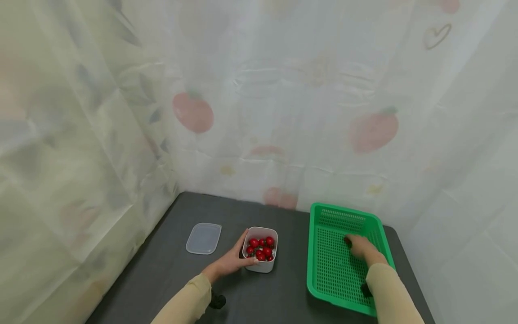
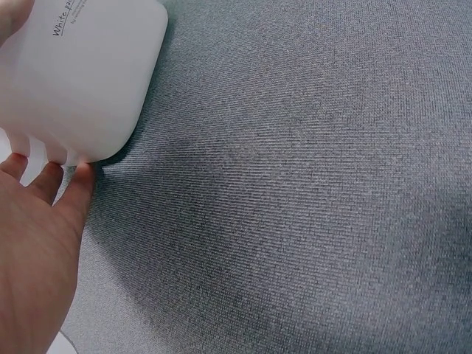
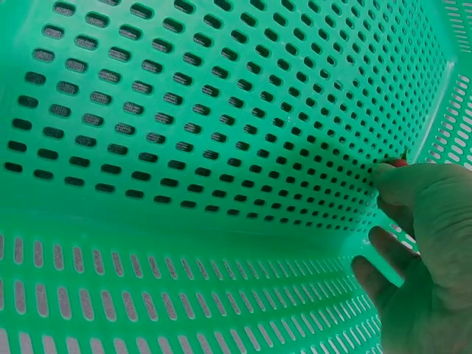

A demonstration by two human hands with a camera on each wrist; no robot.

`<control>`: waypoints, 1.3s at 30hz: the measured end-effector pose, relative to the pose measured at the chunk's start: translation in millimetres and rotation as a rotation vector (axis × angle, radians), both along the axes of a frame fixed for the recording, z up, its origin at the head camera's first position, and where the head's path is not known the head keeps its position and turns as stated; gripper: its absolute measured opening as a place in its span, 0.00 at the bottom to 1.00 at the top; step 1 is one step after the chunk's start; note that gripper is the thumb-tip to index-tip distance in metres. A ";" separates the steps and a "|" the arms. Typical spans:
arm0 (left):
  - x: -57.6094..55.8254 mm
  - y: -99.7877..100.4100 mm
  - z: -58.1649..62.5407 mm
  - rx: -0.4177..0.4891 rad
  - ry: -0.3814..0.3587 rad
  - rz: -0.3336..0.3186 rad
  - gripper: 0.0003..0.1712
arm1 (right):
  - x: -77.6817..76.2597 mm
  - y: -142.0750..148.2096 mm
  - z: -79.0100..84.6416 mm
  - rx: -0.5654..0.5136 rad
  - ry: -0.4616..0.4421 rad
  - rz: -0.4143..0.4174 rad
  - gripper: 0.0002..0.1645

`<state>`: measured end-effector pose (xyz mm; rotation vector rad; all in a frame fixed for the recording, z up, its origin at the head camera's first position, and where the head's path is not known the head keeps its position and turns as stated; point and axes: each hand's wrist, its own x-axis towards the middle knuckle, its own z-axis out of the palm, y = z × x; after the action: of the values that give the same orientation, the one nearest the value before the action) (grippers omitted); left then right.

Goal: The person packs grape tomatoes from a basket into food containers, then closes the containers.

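My left hand (image 1: pixel 231 260) grips a small white plastic container (image 1: pixel 261 267), its thumb along the near side and the fingers on the left wall. Inside the container are several red cherry tomatoes (image 1: pixel 261 253) with green stems. In the left wrist view, fingertips press the wall of the container (image 2: pixel 88 81), which has printed lettering. My right hand (image 1: pixel 362 248) reaches into a green perforated basket (image 1: pixel 313 270). Between its thumb and index finger it pinches a cherry tomato (image 3: pixel 399 162), mostly hidden by the fingers, low over the basket floor.
A translucent lid (image 1: pixel 203 238) lies flat on the dark grey table (image 1: pixel 162 265), left of the container. The basket stands at the right side of the table. Printed curtains (image 1: pixel 263 112) hang behind and along both sides.
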<state>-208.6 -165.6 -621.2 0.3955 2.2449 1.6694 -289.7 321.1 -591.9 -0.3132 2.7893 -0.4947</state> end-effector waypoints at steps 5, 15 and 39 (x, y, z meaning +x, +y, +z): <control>0.3 0.8 0.2 -0.014 0.002 0.005 0.64 | 4.4 -3.7 3.3 -0.006 0.061 0.014 0.22; -0.4 0.5 0.4 -0.017 -0.009 0.009 0.64 | 11.9 -13.9 8.2 0.010 0.076 0.015 0.10; 0.7 0.5 3.6 -0.022 -0.013 0.026 0.64 | 9.1 -30.3 28.0 -0.042 0.194 0.134 0.15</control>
<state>-207.9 -165.1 -617.5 0.3513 2.2667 1.6530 -280.6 290.8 -563.9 -0.5823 2.9204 -0.5157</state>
